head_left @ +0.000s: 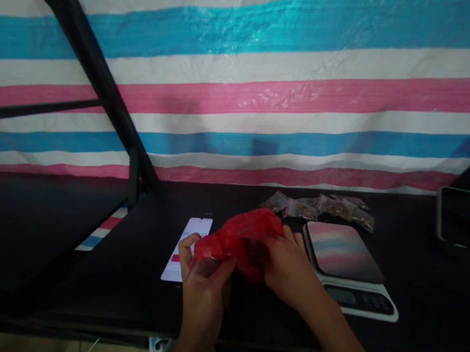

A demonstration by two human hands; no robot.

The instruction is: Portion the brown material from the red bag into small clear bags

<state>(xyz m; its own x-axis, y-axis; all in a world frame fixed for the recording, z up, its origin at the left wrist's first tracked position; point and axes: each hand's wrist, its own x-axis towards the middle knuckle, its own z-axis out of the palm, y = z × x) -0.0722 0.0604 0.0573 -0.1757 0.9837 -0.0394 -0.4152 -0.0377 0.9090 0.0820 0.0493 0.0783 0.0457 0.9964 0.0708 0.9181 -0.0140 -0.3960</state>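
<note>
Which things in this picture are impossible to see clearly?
Head view only:
- Contents of the red plastic bag: hidden by its crumpled film and both hands.
- Phone screen text: too small, partly covered by the left hand.
- Scale display: too dark.
- Small packets: contents blurred.

Behind the black table (428, 300) hangs a tarp (291, 76) striped blue, white and pink. On the table, a bright red plastic bag (239, 239) sits left of a silver scale (352, 276), whose glossy top mirrors those stripes.
</note>
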